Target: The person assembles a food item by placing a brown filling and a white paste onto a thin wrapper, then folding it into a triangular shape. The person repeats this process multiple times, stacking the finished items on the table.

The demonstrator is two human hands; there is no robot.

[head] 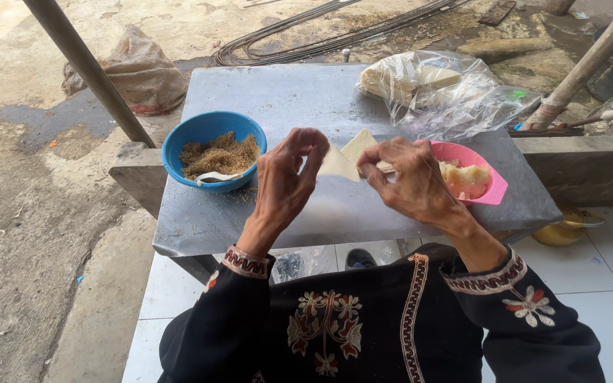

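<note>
Outdoors, grey tabletop (250,213) w/ blue bowl (179,142) & pink bowl (494,191). Left hand (282,181) & right hand (409,177) both pinch thin pastry sheet (338,164) above it. Risk: pulling apart too hard could tear it.

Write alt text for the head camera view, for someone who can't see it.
Two hands, left hand and right hand, pinch a thin pale dough sheet between them above a grey table. A blue bowl of brown crumbly filling with a white spoon sits left; a pink bowl of pale food and a clear plastic bag sit right.
</note>
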